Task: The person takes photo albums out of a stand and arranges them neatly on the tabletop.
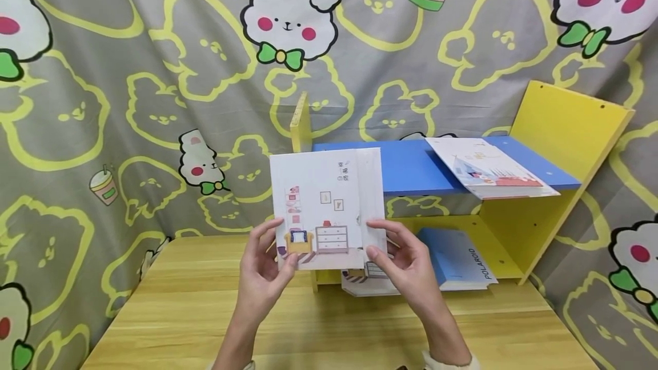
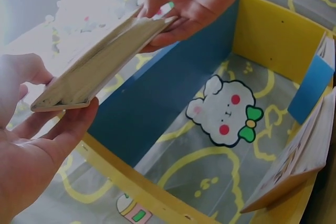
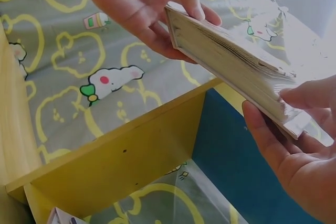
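White book (image 1: 324,210) is pinched by half-curled left hand (image 1: 263,273) at its 8 o'clock, right hand (image 1: 412,270) likewise at 4. "POLAROID" is printed on blue book (image 1: 452,256), farther out at 4.

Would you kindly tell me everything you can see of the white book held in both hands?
The white book looks thick, with a stiff, card-like cover printed with a yellow armchair, a chest of drawers, two framed pictures and some characters at upper right. A creased strip down its right side shows small worn spots. The pages look cream, slightly ruffled near the right hand. Held above the table, cover facing the head camera, it is pinched at opposite edges by that hand and the left hand.
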A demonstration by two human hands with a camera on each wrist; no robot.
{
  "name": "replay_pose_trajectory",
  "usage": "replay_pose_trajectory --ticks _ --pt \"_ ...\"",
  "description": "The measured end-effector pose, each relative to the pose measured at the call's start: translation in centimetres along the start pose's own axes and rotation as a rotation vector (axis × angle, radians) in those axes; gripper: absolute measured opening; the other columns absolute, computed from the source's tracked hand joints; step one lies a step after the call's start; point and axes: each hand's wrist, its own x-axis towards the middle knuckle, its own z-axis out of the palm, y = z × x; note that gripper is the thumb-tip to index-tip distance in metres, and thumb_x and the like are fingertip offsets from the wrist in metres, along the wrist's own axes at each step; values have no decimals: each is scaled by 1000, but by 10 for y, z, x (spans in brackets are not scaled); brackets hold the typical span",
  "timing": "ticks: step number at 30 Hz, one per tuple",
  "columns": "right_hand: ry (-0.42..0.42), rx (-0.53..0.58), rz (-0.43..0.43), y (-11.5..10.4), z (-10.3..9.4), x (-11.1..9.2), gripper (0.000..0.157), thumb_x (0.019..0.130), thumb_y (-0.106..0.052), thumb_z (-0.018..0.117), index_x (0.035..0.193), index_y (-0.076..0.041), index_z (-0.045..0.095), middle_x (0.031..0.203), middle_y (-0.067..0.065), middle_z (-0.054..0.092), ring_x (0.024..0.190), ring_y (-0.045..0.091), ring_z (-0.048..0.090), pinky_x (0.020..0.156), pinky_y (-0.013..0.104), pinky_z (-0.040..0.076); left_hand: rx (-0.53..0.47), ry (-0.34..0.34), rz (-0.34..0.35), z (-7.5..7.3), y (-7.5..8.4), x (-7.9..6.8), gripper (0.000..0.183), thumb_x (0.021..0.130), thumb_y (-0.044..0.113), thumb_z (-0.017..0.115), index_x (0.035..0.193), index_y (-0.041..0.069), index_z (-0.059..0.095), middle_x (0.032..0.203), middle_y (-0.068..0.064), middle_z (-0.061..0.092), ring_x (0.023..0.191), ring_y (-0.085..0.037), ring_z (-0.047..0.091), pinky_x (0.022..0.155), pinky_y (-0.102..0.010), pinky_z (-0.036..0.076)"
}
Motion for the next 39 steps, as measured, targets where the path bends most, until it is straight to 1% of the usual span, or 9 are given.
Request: replay_pose_trajectory --ticks 7,12,17,24,28,31,35,39 --pt "-9 2 -3 -2 7 2 42 97 4 66 138 -2 58 135 22 61 113 33 67 87 37 61 7 6 20 -7 3 -1 65 88 -25 55 147 -7 34 138 -21 56 109 -27 64 81 -36 62" --pt "-17 13 -4 1 13 3 42 97 4 66 138 -3 59 135 21 62 112 33 67 88 39 61 20 16 16 -13 7 -2 65 88 -26 54 147 -7 35 138 -19 57 108 -25 65 79 -33 62" --pt "-24 36 -23 4 18 3 42 96 6 66 137 -1 59 136 22 60 115 32 67 89 40 60 38 20 6 -18 10 -3 65 88 -25 55 147 -7 34 139 -18 57 108 -25 65 79 -33 62" --pt "-19 34 -23 6 25 4 42 96 5 67 137 -3 60 138 20 59 117 31 66 91 41 59 49 34 16 -23 13 -3 66 88 -27 54 148 -7 34 140 -18 57 108 -25 64 79 -31 62" --pt "-22 45 -25 7 29 5 41 97 4 66 137 -4 60 139 19 59 118 31 66 91 42 59 66 51 9 -26 15 -3 67 88 -26 55 148 -6 35 140 -18 58 108 -25 65 80 -32 62" --pt "-33 51 -43 8 33 6 42 97 5 66 137 -4 60 138 20 60 117 32 66 90 42 59 80 63 -4 -29 16 -4 67 88 -26 56 148 -5 35 140 -17 58 108 -24 65 81 -33 62" --pt "-46 66 -70 9 37 8 43 95 8 66 136 -2 60 135 20 62 115 32 67 88 40 60 106 72 -21 -34 18 -4 67 89 -25 55 149 -5 34 140 -14 59 107 -23 65 80 -33 62" --pt "-56 84 -85 10 41 10 42 95 9 66 136 -1 60 133 20 64 115 33 68 87 38 60 116 97 -40 -38 21 -5 67 89 -25 55 149 -5 35 139 -15 59 106 -23 65 80 -32 62"
